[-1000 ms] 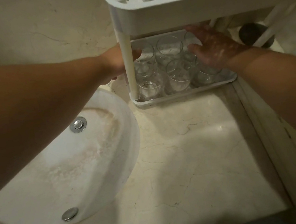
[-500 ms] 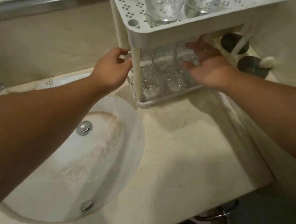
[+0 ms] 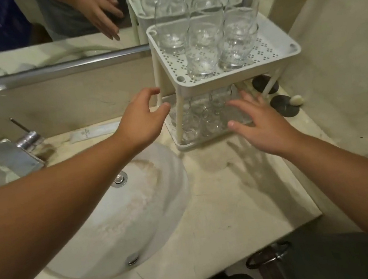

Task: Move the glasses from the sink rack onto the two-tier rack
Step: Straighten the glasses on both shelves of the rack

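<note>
A white two-tier rack (image 3: 284, 52) stands on the marble counter to the right of the basin. Several tall clear glasses (image 3: 202, 48) stand on its perforated upper tier. Several short clear glasses (image 3: 201, 117) fill the lower tier. My left hand (image 3: 144, 119) hovers just left of the rack's front left post, fingers loosely curved, holding nothing. My right hand (image 3: 259, 123) is spread in front of the lower tier's right end, fingers straight, holding nothing.
A white round basin (image 3: 128, 219) with a chrome drain lies at the lower left, a chrome tap (image 3: 19, 149) behind it. A mirror (image 3: 41, 19) runs along the back wall. Dark and pale stones (image 3: 285, 105) lie right of the rack. The counter's front edge is near.
Both hands have drawn back out from the lower tier and now hover in front of the rack. The view has risen and tilted up, showing the upper tier and the mirror.
</note>
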Available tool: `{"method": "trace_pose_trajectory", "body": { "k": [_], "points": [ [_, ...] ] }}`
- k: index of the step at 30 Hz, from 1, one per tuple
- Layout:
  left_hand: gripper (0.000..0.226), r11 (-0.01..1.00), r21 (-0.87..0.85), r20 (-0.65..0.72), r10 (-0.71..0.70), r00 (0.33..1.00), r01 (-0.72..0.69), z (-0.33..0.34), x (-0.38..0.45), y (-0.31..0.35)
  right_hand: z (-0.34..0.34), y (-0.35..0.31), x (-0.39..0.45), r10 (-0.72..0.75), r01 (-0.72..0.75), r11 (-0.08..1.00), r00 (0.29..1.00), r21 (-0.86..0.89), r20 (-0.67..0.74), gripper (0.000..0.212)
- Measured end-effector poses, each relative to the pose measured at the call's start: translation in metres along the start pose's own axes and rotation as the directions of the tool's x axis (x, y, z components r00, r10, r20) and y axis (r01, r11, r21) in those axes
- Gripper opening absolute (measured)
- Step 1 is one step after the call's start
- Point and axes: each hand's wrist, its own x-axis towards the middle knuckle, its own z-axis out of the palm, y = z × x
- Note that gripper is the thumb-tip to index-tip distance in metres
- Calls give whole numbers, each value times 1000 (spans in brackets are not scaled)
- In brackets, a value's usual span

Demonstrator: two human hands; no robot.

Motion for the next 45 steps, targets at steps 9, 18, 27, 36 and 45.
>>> {"method": "trace_pose_trajectory", "body": {
  "k": [9,18,27,36,45],
  "points": [
    [49,985,-34,-178,159,971,-167,-26,-18,58,-59,-23,-11,-111,127,992,933,26,-343,45],
    [69,888,345,-118,363,924,-305,-14,34,128,-113,-35,67,-202,157,968,952,-197,-232,71],
    [91,920,362,-142,212,967,-148,18,67,128,-115,-30,120,-222,200,965,968,-171,-119,81],
    [95,914,392,-114,160,981,-104,10,70,131,-112,-29,132,-199,188,979,969,-80,-146,77],
    [82,862,501,54,64,996,-82,-8,62,136,-118,-28,140,-117,182,978,887,106,-446,31]
  ]
}}
